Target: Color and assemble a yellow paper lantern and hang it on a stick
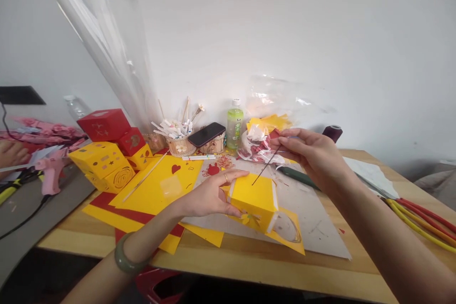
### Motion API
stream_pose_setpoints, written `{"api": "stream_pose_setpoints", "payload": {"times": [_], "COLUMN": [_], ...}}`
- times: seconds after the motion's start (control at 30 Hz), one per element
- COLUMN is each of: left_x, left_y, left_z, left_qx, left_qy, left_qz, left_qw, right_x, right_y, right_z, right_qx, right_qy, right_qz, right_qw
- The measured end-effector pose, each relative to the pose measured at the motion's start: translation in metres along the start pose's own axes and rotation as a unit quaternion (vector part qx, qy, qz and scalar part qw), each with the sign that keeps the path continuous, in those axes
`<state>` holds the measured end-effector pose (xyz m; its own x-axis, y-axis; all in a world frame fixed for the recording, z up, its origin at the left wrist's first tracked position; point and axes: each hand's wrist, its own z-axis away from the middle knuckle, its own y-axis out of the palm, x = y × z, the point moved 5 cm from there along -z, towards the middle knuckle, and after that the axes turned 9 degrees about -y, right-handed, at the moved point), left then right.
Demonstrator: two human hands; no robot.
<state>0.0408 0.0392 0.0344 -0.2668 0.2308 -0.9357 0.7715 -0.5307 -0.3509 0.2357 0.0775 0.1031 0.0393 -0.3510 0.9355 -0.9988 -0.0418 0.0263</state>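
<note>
My left hand point(213, 192) is wrapped around the left end of a yellow paper box point(254, 192), thumb low on its front and fingers over the back. The box is tilted, with pale strips along its edges and an open flap point(297, 240) at lower right with an oval cutout. A yellow flower shape point(249, 218) shows on its front. Above the box, my right hand point(302, 145) pinches the upper end of a thin dark cord or stick point(265, 167). Its lower end reaches the box's top face. A small red piece point(273, 135) shows by the right fingertips; whether they hold it is unclear.
Red point(105, 126) and yellow point(103, 164) decorated boxes are stacked at left, near a pink glue gun point(52, 171) and another person's hand point(12, 154). A phone point(207, 134), bottle point(235, 123) and marker basket point(181, 145) stand behind. Scissors point(395, 194) lie right.
</note>
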Motion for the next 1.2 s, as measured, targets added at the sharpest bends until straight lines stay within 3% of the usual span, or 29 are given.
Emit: {"api": "stream_pose_setpoints", "payload": {"times": [0.13, 0.2, 0.23, 0.3, 0.47, 0.53, 0.6, 0.7, 0.77, 0.8, 0.87, 0.97, 1.07, 1.2], "left_x": [0.013, 0.027, 0.035, 0.050, 0.064, 0.063, 0.060, 0.052, 0.038, 0.028, 0.011, 0.006, 0.012, 0.013], "left_y": [-0.007, -0.008, -0.007, -0.008, -0.020, -0.026, -0.036, -0.052, -0.051, -0.044, -0.017, 0.018, 0.024, 0.013], "left_z": [-0.016, -0.029, -0.035, -0.046, -0.049, -0.043, -0.037, -0.025, -0.012, -0.007, 0.000, 0.001, -0.008, -0.016], "left_qx": [0.041, 0.091, 0.121, 0.172, 0.199, 0.184, 0.128, -0.066, -0.167, -0.173, -0.101, 0.001, -0.004, -0.034], "left_qy": [0.025, 0.019, 0.009, -0.004, -0.005, -0.008, -0.017, -0.024, 0.011, 0.049, 0.135, 0.177, 0.167, 0.181], "left_qz": [-0.046, -0.050, -0.045, -0.012, 0.061, 0.070, 0.077, 0.035, -0.042, -0.097, -0.223, -0.397, -0.480, -0.473], "left_qw": [0.998, 0.994, 0.992, 0.985, 0.978, 0.980, 0.989, 0.997, 0.985, 0.979, 0.960, 0.900, 0.861, 0.861], "right_x": [-0.010, -0.015, -0.019, -0.035, -0.087, -0.097, -0.100, -0.096, -0.093, -0.093, -0.094, -0.094, -0.092, -0.088], "right_y": [0.002, -0.001, -0.003, -0.015, -0.055, -0.061, -0.061, -0.053, -0.040, -0.033, -0.017, 0.000, 0.011, 0.021], "right_z": [-0.023, -0.031, -0.033, -0.033, -0.005, 0.017, 0.036, 0.053, 0.058, 0.060, 0.061, 0.059, 0.058, 0.058], "right_qx": [0.042, 0.106, 0.156, 0.214, 0.205, 0.208, 0.206, 0.197, 0.208, 0.221, 0.244, 0.258, 0.271, 0.289], "right_qy": [-0.002, -0.023, -0.046, -0.089, -0.072, -0.075, -0.075, -0.084, -0.092, -0.092, -0.085, -0.065, -0.062, -0.081], "right_qz": [0.021, 0.068, 0.121, 0.312, 0.459, 0.498, 0.527, 0.556, 0.543, 0.520, 0.458, 0.405, 0.394, 0.378], "right_qw": [0.999, 0.992, 0.979, 0.921, 0.862, 0.838, 0.821, 0.803, 0.808, 0.820, 0.851, 0.875, 0.876, 0.876]}}
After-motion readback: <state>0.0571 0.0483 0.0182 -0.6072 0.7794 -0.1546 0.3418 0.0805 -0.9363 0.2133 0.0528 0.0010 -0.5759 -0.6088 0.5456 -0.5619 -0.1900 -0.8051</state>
